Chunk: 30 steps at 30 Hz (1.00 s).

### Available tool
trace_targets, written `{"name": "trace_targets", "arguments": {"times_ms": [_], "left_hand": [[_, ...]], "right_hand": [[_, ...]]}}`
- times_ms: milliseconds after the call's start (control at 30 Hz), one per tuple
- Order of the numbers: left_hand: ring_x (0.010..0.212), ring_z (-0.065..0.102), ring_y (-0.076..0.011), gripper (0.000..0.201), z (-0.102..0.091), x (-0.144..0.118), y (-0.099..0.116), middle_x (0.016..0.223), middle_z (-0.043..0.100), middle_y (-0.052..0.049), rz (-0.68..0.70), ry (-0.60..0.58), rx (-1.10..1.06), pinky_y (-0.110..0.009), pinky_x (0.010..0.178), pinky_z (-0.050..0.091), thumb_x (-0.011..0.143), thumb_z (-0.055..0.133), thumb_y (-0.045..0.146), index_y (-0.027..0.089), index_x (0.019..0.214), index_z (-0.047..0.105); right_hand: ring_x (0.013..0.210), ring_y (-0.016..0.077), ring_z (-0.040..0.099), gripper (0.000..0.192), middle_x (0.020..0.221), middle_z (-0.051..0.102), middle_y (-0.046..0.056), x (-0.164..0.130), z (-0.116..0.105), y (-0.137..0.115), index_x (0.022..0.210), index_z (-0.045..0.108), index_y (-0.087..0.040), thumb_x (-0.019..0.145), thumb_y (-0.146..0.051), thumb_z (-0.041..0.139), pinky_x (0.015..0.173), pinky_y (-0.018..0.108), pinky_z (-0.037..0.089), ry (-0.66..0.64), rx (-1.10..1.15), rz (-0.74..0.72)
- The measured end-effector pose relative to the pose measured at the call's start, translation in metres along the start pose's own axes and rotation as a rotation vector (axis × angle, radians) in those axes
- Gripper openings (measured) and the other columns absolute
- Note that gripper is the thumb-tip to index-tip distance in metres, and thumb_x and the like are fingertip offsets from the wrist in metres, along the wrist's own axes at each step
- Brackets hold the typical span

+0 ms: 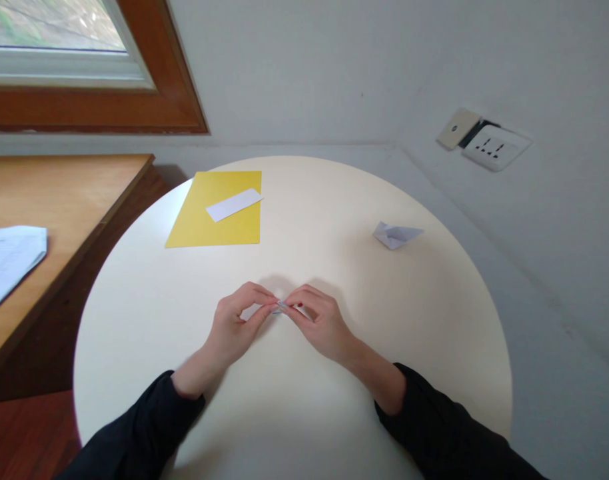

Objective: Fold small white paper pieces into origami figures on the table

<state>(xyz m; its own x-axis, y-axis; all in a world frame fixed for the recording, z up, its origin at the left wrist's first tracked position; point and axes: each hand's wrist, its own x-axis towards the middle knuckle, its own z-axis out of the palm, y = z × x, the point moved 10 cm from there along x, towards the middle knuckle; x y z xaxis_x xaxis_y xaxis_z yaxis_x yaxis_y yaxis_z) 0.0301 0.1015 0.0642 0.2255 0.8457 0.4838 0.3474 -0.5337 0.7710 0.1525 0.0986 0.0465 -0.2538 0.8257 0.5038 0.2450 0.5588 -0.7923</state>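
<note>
Over the middle of the round white table [304, 400], my left hand [240, 320] and my right hand [322, 323] meet fingertip to fingertip. Both pinch one small piece of folded paper [280, 305], mostly covered by the fingers. Its exact shape cannot be made out. A folded white paper piece [397, 236] with a pointed end lies to the right, apart from my hands. Toward the back left, a white paper strip [233, 204] rests on a yellow sheet [212, 230].
A wooden desk [84, 193] stands at the left, with a stack of white papers [12, 257] on it. White walls [304, 73] rise behind the table. A power socket [489, 148] is on the right wall, and a wood-framed window [184, 87] is at upper left.
</note>
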Motion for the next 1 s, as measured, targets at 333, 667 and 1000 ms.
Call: {"name": "trace_targets", "arguments": {"times_ms": [333, 667, 1000], "left_hand": [[0.066, 0.063, -0.0151, 0.010, 0.003, 0.000, -0.007, 0.071, 0.068, -0.005, -0.076, -0.033, -0.015, -0.026, 0.063, 0.051, 0.079, 0.062, 0.025, 0.018, 0.072, 0.065], [0.072, 0.065, -0.0158, 0.011, 0.013, -0.002, -0.016, 0.079, 0.070, -0.004, -0.127, -0.111, 0.080, -0.026, 0.068, 0.051, 0.076, 0.065, 0.027, 0.018, 0.081, 0.066], [0.063, 0.063, -0.0144, 0.013, 0.017, -0.003, -0.028, 0.070, 0.070, -0.002, -0.263, -0.132, 0.005, -0.023, 0.060, 0.049, 0.078, 0.060, 0.028, 0.017, 0.073, 0.066]], "right_hand": [[0.068, 0.0133, 0.058, 0.012, 0.071, 0.062, 0.002, -0.001, 0.002, 0.006, 0.076, 0.063, -0.020, 0.085, -0.024, 0.058, 0.062, 0.026, 0.048, -0.010, 0.038, 0.040], [0.063, 0.0120, 0.054, 0.011, 0.067, 0.057, 0.000, 0.000, -0.005, 0.010, 0.075, 0.061, -0.020, 0.084, -0.024, 0.058, 0.057, 0.025, 0.045, 0.054, 0.046, 0.076], [0.066, 0.0124, 0.058, 0.006, 0.073, 0.064, 0.001, -0.003, -0.002, 0.025, 0.080, 0.063, -0.018, 0.080, -0.022, 0.059, 0.061, 0.025, 0.047, 0.040, 0.117, 0.211]]}}
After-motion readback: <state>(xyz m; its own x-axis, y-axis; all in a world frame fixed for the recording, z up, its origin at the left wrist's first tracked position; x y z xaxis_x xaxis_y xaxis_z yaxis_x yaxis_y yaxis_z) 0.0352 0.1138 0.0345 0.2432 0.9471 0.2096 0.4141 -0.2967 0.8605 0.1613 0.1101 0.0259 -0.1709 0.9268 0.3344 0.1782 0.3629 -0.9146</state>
